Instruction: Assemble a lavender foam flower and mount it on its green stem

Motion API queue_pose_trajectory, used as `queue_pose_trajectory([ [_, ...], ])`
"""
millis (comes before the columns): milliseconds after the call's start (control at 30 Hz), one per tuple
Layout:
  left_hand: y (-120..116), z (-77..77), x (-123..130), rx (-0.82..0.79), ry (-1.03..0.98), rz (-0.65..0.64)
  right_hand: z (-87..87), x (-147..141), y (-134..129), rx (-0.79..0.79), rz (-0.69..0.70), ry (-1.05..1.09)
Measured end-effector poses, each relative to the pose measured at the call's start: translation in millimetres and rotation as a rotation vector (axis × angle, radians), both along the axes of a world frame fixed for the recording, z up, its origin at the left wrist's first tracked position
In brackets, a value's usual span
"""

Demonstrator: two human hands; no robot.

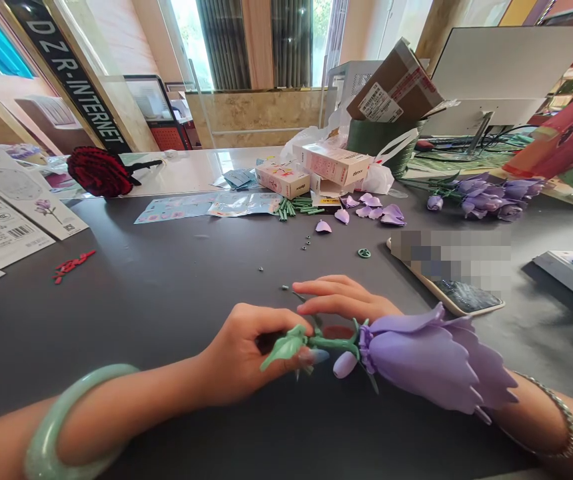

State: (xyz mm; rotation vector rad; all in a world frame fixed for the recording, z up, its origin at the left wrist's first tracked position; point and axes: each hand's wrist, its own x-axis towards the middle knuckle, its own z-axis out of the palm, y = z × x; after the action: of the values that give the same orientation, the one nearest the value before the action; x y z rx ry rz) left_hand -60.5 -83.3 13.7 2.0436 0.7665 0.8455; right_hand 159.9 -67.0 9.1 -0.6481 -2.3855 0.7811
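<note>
Well, I am looking down at a dark grey counter [131,320], with a bright window beyond it and a white monitor [496,73] to the right. A cardboard parcel [396,83] is perched on a green bin [379,143]. Along the far side lie pink boxes [334,163], a bunch of purple flowers [491,199] and a dark red rose [99,172]. Printed sheets [21,193] fan out on my left, apparently placed for easy reading. Loose lilac petals [376,210] and short green stem pieces [296,207] sit in small groups, seemingly to keep each kind easy to find. A phone [471,297], partly blurred out, lies to the right, clear of my hands. Directly before me, my left hand [246,353] is closed around a green plastic stem [326,341], apparently to steady it. The stem runs into a large purple flower [426,360], which is in front of my right wrist and hides it. My right hand [344,298] is open, its fingers extended just past the stem; I cannot tell whether it has hold of anything.
</note>
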Motion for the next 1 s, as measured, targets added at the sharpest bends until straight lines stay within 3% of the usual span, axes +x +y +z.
queue_pose_trajectory([
  [233, -2, 2.8, -1, -0.064, 0.011, 0.004, -5.8, -2, 2, 0.087, -0.084, -0.027],
  [400, 0, 2.0, -1, -0.092, -0.009, 0.006, 1.4, 2, 5, 0.018, -0.018, -0.039],
  [600, 3, -2.5, -3, -0.097, 0.027, 0.033, 9.7, 3, 1, -0.065, -0.069, -0.087],
  [1000, 4, -5.8, -3, 0.002, 0.021, 0.035, 3.1, 9, 0, 0.015, -0.146, -0.066],
])
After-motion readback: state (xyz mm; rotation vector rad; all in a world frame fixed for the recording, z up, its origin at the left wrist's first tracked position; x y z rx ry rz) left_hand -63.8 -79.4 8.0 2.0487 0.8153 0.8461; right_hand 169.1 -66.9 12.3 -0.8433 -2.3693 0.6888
